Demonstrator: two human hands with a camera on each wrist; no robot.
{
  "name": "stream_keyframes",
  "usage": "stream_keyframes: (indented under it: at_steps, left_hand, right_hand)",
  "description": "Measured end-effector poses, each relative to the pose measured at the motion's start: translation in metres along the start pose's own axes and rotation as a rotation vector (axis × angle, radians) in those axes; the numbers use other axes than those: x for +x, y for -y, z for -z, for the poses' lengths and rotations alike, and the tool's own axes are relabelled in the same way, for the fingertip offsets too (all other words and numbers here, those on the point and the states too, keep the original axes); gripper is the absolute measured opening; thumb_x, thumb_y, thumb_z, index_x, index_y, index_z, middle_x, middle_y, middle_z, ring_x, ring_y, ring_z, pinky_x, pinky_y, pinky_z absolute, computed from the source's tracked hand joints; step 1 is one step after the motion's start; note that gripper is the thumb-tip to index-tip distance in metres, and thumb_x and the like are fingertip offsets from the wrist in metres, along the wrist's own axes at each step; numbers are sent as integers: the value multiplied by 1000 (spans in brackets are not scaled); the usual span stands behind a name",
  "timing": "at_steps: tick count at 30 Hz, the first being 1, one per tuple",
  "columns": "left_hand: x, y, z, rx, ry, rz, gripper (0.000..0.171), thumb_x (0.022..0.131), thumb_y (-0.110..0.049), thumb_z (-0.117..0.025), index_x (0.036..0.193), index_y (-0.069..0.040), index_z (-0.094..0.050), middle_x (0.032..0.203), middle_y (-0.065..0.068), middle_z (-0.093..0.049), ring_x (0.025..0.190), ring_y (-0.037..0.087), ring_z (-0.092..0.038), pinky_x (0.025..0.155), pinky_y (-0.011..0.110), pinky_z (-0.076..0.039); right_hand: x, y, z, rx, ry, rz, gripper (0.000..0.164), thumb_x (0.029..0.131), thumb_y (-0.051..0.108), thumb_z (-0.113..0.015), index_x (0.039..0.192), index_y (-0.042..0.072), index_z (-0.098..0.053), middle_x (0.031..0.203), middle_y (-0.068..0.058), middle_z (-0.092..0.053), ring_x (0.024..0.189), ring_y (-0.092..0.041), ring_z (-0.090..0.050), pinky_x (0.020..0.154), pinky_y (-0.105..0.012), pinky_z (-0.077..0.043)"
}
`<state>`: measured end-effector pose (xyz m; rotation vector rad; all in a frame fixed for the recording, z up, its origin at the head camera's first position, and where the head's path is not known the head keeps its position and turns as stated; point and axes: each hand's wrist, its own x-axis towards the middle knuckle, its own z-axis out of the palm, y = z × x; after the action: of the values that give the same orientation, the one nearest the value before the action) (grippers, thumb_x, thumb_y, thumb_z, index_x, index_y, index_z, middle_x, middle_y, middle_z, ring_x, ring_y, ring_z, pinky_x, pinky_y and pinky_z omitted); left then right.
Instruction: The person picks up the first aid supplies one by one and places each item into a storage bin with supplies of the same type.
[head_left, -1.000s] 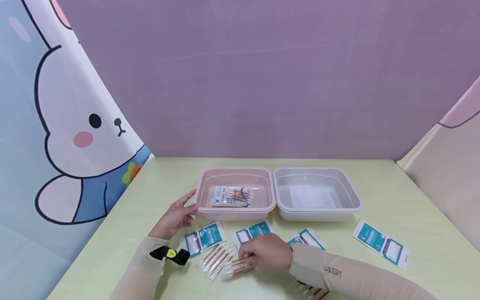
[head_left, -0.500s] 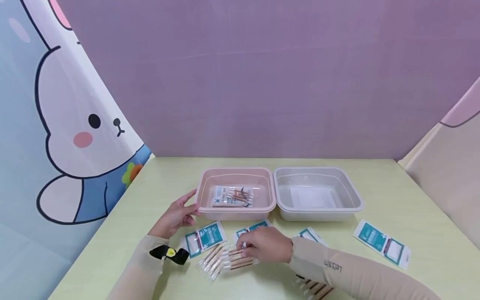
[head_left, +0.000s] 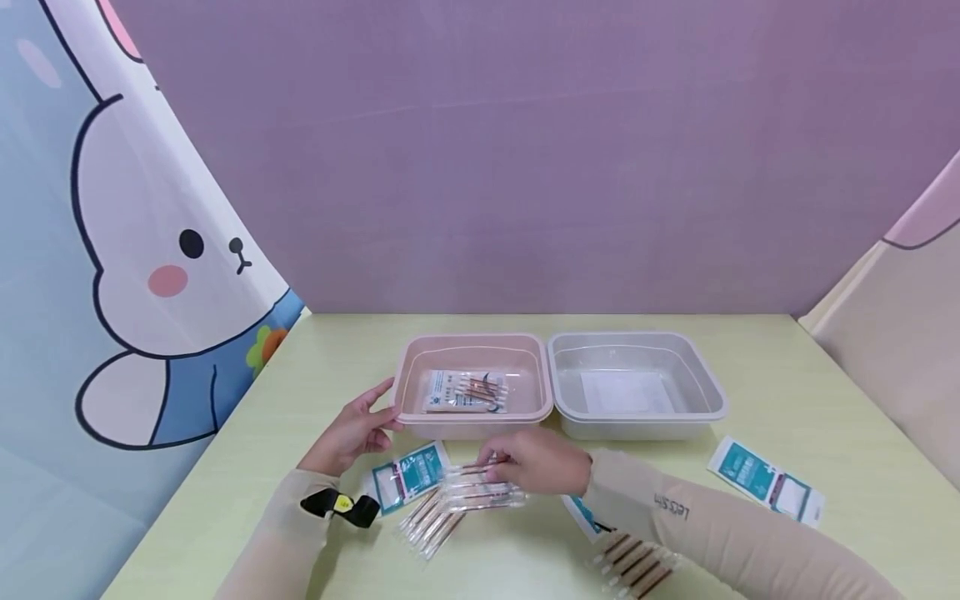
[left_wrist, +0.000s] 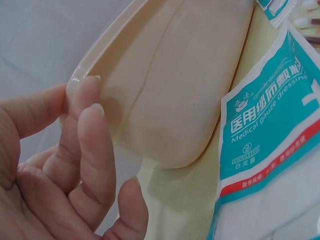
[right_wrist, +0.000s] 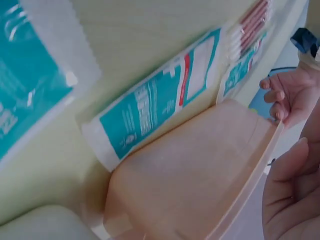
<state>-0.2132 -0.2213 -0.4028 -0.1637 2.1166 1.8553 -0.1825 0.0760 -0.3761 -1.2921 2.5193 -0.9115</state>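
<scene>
My left hand (head_left: pixel 352 429) pinches the left rim of the pink basin (head_left: pixel 527 390) between thumb and fingers; the left wrist view shows its other fingers loosely bent. A clear packet of cotton swabs (head_left: pixel 480 497) with brown sticks hangs from the fingertips of my right hand (head_left: pixel 543 460), just in front of that basin. This packet partly covers another swab packet (head_left: pixel 429 529) lying on the table. Inside the pink basin lies a printed swab packet (head_left: pixel 467 392). In the right wrist view, the right hand (right_wrist: pixel 295 195) is near the basin's rim and its packet is out of sight.
A grey-white basin (head_left: pixel 641 418) stands against the pink one, with a white rectangle at its bottom. Teal gauze dressing packets lie left (head_left: pixel 420 471) and right (head_left: pixel 765 481); another (head_left: pixel 579 510) is partly under the right sleeve. More swabs (head_left: pixel 636 567) lie near the front.
My right hand has lifted the swab packet and moved it away from me toward the pink basin, now covering the middle gauze packet. The left hand keeps its place at the rim.
</scene>
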Motion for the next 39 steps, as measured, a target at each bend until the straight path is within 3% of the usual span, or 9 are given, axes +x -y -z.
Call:
stream_keyframes:
  at_steps: [8,17,26,39]
  left_hand:
    - [-2,-2,1,9,-7,3,64,101,-19,-52,156,-14,-19,76,-3,-67,55,10,-55,62,24,-48]
    - [-1,-2,-4,22,-39,24,63,101,-20,-54,156,-16,-23,79,-1,-68,56,12,-54,63,24,-48]
    - [-1,0,-3,10,-56,33,62,101,-19,-54,155,-17,-24,78,-1,-67,56,12,-54,63,24,-48]
    - [1,1,-1,10,-45,17,67,99,-21,-57,156,-17,-21,82,1,-68,59,12,-55,65,24,-50]
  right_hand:
    - [9,-8,12,207,-7,-129,11,92,6,-65,100,0,-69,81,2,-67,64,-4,-51,59,-19,-43]
    - [14,-12,19,232,-30,-207,8,92,7,-65,98,6,-70,89,-1,-67,66,-10,-55,59,-22,-47]
    - [20,-14,27,199,-52,-143,10,91,5,-65,99,2,-70,85,-1,-65,70,-8,-52,63,-21,-45]
    - [33,-23,31,187,-48,-106,8,92,6,-64,98,4,-69,89,-1,-67,70,-8,-51,66,-22,-44]
